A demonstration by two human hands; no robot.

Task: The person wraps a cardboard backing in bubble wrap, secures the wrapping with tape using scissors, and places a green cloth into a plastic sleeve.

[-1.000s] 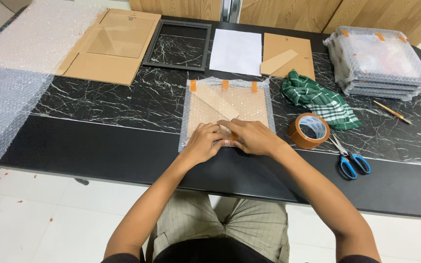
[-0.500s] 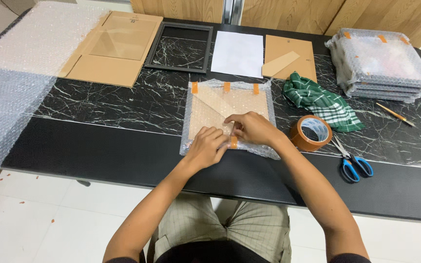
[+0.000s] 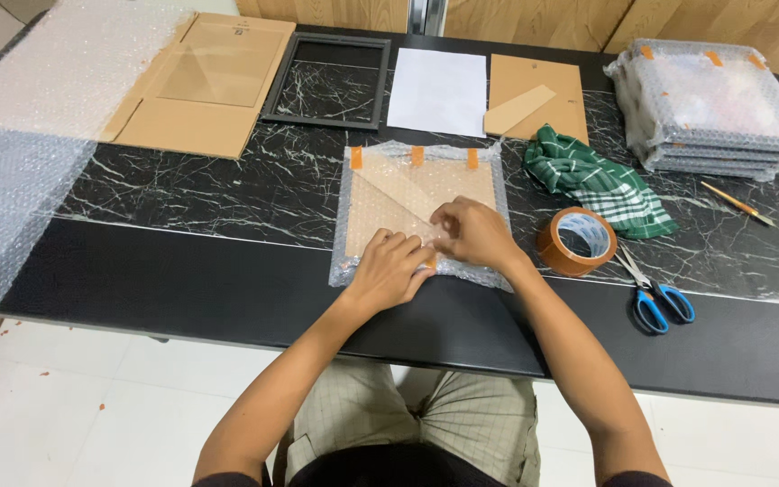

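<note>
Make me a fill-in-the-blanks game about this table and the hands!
1. Both hands, left hand and right hand, press on a flat parcel wrapped in ____ wrap.
2. The scissors have ____ handles.
3. The roll of tape is ____ in colour.
4. The checked cloth is white and ____.

Missing words: bubble; blue; brown; green

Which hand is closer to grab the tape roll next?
Probably the right hand: it rests on the bubble-wrapped frame nearest the tape roll. The left hand sits farther away.
</note>
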